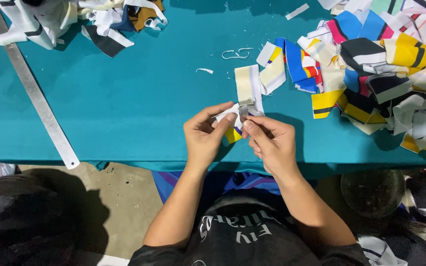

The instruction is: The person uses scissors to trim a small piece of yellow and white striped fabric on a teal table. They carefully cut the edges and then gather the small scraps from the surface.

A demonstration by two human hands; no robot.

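My left hand pinches a small fabric scrap, white with a yellow and purple patch, above the near edge of the teal table. My right hand grips a small metal snipper whose blades meet the scrap at its top edge. Just beyond the hands a cream and white fabric strip lies flat on the table.
A big heap of multicoloured fabric offcuts fills the right side. Another pile of white, black and brown scraps sits at the far left. A long metal ruler runs along the left edge. Thread bits lie mid-table. A dark round bin stands below right.
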